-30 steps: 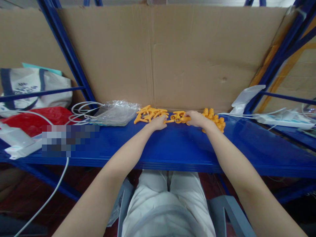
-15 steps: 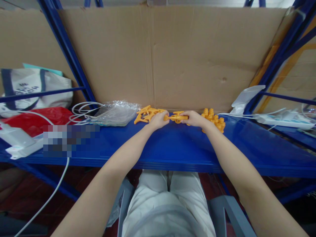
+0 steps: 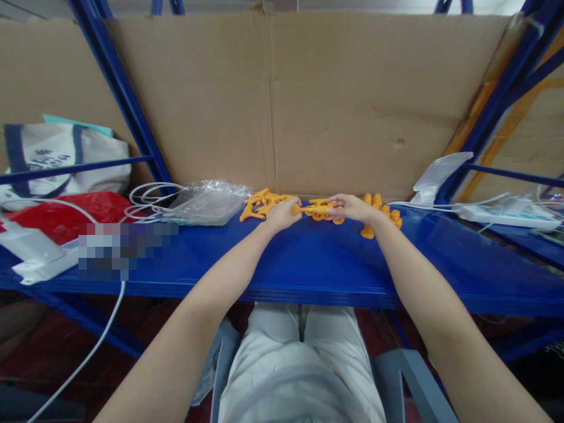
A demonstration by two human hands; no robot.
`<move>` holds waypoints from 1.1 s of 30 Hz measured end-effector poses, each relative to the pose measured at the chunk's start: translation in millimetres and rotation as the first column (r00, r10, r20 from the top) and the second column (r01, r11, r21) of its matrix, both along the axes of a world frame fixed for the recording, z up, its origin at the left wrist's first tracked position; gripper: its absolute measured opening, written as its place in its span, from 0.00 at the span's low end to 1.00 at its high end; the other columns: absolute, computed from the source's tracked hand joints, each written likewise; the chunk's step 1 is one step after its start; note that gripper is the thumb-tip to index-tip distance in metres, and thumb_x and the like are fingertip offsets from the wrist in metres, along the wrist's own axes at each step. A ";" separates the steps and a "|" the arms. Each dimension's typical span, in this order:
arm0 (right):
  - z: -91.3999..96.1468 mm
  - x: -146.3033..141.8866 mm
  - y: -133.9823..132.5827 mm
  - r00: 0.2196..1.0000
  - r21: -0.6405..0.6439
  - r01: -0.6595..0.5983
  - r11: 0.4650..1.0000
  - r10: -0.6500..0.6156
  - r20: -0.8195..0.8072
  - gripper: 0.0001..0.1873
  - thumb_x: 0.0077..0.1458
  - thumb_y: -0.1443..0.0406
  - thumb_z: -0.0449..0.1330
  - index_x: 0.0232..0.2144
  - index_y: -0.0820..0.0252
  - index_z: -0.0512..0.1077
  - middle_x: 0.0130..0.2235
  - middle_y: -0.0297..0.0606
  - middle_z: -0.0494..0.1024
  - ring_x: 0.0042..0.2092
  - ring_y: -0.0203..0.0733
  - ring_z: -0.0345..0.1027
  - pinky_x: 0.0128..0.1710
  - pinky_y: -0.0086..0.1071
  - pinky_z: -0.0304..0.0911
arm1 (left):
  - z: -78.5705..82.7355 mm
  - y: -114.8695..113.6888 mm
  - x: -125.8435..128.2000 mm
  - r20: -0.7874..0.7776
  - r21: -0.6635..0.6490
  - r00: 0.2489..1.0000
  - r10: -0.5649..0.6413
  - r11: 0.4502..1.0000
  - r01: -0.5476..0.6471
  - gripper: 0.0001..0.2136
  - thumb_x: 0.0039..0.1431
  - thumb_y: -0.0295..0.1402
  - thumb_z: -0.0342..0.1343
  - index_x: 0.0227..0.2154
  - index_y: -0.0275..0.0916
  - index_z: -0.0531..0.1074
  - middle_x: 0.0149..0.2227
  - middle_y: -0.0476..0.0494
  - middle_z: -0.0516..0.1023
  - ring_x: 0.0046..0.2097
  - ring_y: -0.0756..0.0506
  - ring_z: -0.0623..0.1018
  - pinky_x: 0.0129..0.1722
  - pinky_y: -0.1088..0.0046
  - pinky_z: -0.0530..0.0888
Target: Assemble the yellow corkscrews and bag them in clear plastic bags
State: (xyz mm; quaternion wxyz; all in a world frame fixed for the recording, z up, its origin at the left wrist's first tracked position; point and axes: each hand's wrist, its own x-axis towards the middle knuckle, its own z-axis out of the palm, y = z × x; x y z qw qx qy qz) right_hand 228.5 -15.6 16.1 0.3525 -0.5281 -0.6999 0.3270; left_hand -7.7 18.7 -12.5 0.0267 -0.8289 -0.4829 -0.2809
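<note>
Both my hands meet at the back of a blue metal shelf [image 3: 308,264], just in front of a cardboard sheet. My left hand [image 3: 284,215] and my right hand [image 3: 352,208] are closed on the two ends of a small orange plastic part [image 3: 318,208], held slightly above the shelf. To the left lies a heap of flat orange plastic arms [image 3: 259,204]. Behind my right wrist stands a cluster of short orange plastic pegs [image 3: 384,216], partly hidden by the wrist.
A clear plastic bag [image 3: 207,201] and coiled white cable [image 3: 145,198] lie to the left, with a red bag [image 3: 57,214] and a white tote [image 3: 61,158] beyond. At right are a white pouch [image 3: 438,170] and a power strip [image 3: 511,214]. Blue uprights frame the shelf.
My hands have lifted the orange part a little off the shelf and brought it together. My right hand has risen and uncovered one more peg at the near side of the cluster.
</note>
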 end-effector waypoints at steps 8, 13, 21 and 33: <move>-1.9 -10.8 -3.6 0.998 -0.142 0.036 0.989 -0.043 -0.050 0.20 0.68 0.50 0.51 0.45 0.57 0.73 0.32 0.46 0.83 0.29 0.41 0.78 0.29 0.32 0.75 | -1.1 1.3 -1.4 0.016 0.013 1.000 0.004 1.000 -0.004 0.13 0.58 0.33 0.58 0.47 0.42 0.72 0.45 0.41 0.82 0.48 0.39 0.81 0.48 0.63 0.76; 0.5 -10.4 -6.3 0.996 -0.164 0.035 0.986 -0.047 -0.071 0.21 0.68 0.49 0.51 0.49 0.57 0.70 0.35 0.48 0.84 0.27 0.38 0.76 0.28 0.29 0.72 | -0.3 0.2 -0.6 0.004 -0.001 0.999 0.039 0.999 -0.039 0.13 0.59 0.34 0.58 0.47 0.42 0.72 0.45 0.41 0.82 0.48 0.39 0.81 0.49 0.63 0.75; 3.1 -7.1 -7.9 0.998 -0.145 0.015 0.989 -0.022 -0.051 0.16 0.65 0.55 0.60 0.49 0.58 0.68 0.38 0.46 0.84 0.28 0.38 0.77 0.30 0.29 0.70 | 0.7 -0.8 -2.0 0.004 0.004 0.999 0.033 0.999 -0.033 0.13 0.59 0.35 0.59 0.46 0.42 0.73 0.44 0.41 0.82 0.48 0.39 0.81 0.47 0.64 0.76; -0.3 -15.0 -7.5 0.991 -0.139 0.123 0.983 -0.115 0.061 0.28 0.68 0.46 0.48 0.45 0.62 0.74 0.28 0.42 0.81 0.19 0.33 0.67 0.18 0.25 0.60 | 0.8 -2.8 -0.8 0.018 0.003 0.998 0.067 0.998 -0.067 0.14 0.59 0.38 0.60 0.47 0.42 0.73 0.48 0.40 0.82 0.52 0.37 0.80 0.50 0.63 0.75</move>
